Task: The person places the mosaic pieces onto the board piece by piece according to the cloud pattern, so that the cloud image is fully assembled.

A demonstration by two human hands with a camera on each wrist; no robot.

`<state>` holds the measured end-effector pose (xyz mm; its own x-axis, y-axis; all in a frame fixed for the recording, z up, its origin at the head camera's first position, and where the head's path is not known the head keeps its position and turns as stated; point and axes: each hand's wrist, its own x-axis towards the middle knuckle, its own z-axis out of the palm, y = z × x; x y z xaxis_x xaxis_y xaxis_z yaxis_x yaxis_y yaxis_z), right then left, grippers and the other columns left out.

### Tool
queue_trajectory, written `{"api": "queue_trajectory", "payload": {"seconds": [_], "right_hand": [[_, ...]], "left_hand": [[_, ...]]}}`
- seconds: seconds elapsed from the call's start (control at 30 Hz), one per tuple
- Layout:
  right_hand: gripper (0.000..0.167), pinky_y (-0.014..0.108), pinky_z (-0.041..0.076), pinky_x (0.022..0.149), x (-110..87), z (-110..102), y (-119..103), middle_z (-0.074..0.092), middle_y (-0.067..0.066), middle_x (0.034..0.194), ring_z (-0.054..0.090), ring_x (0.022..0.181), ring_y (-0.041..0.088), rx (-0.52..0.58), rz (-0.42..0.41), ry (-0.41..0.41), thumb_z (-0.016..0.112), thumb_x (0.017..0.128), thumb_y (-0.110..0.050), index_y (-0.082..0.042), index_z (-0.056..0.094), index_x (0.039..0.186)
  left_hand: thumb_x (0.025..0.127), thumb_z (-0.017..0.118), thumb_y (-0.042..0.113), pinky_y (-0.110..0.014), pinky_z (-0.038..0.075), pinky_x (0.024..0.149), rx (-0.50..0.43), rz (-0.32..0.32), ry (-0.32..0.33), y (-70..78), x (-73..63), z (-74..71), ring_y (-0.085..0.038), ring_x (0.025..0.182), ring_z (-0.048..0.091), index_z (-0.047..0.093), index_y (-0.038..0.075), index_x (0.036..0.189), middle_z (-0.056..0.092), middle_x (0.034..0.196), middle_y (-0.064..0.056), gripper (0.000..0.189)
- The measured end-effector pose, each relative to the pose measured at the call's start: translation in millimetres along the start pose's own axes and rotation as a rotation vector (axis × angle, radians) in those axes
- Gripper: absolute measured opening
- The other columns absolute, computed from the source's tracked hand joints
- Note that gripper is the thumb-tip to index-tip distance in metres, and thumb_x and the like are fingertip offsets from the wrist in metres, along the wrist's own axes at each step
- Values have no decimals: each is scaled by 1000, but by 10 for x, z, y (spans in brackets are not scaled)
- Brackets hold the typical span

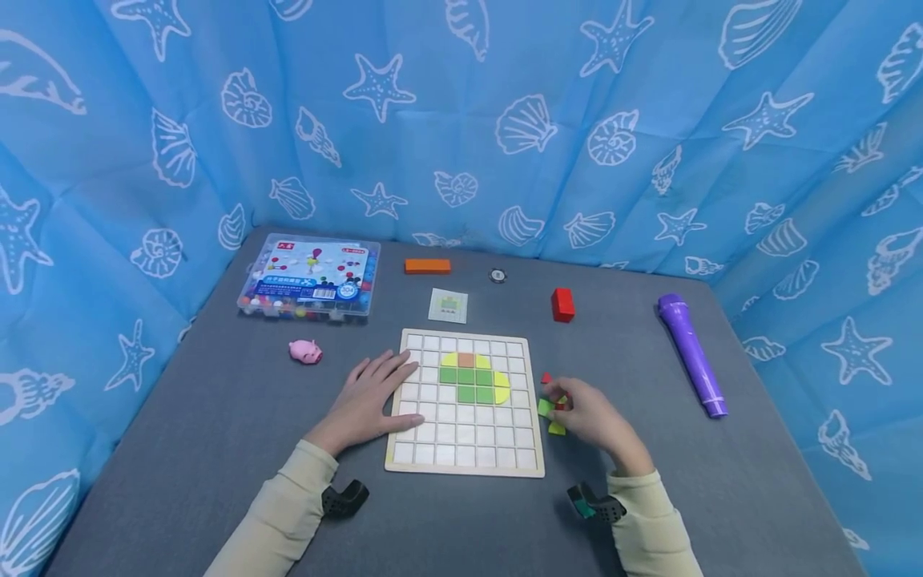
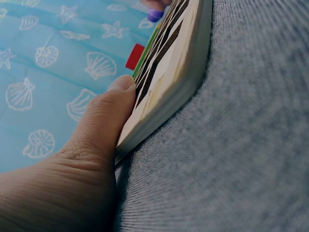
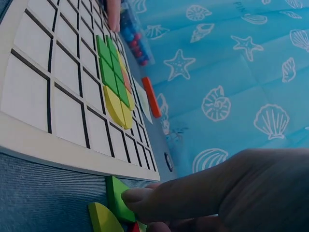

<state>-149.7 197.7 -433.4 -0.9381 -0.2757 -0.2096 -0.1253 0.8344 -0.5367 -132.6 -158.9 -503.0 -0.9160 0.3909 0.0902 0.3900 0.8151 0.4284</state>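
Note:
A square wooden grid board [image 1: 465,465] lies flat on the table. Green, yellow and orange tiles [image 1: 474,377] form a patch in its upper middle. My left hand [image 1: 368,401] rests spread on the board's left edge; in the left wrist view the thumb [image 2: 108,111] presses the rim. Just right of the board, my right hand [image 1: 591,413] bends over a small pile of loose pieces. Its thumb touches a green tile [image 3: 117,199], beside a yellow curved piece [image 3: 103,218]. Red bits show under the fingers; whether they pinch one is hidden. A red triangle [image 1: 546,378] lies above the pile.
Behind the board lie a pattern card [image 1: 448,306], an orange block [image 1: 427,266], a small round disc [image 1: 497,276] and a red block [image 1: 563,305]. A plastic case [image 1: 310,276] and pink pig [image 1: 306,351] sit left, a purple microphone [image 1: 692,353] right. A blue curtain [image 1: 461,120] hangs behind.

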Motion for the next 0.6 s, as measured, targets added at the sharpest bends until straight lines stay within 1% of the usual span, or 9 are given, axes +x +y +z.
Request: {"api": "queue_trajectory", "payload": {"seconds": [0.23,0.37,0.47,0.6], "right_hand": [[28,33,49,67,16,57,-12,63,11,102,55,83,21,-24,-4,24,68,83,0,0,64,111],[28,34,49,67,8,69,-23,62,11,101,54,83,21,-30,2,27,67,82,2,0,64,110],[28,34,48,67,-1,70,-32,62,10,99,53,82,21,-39,7,30,68,81,2,-1,65,109],[24,33,46,66,-5,73,-34,60,8,93,51,80,19,-47,-3,45,68,82,1,-1,66,106]], "left_hand": [[81,53,73,-57,12,115,2,-17,-15,-7,5,8,-26,147,17,32,26,151,24,159,2,87],[80,53,74,-57,12,115,8,-19,-16,-2,6,15,-26,147,17,32,26,151,24,159,2,88],[80,53,74,-57,11,115,10,-25,-19,4,5,14,-26,147,17,31,26,151,23,159,3,88],[80,54,73,-58,12,114,8,-20,-7,9,2,6,-27,146,18,33,25,150,25,158,1,88]]}}
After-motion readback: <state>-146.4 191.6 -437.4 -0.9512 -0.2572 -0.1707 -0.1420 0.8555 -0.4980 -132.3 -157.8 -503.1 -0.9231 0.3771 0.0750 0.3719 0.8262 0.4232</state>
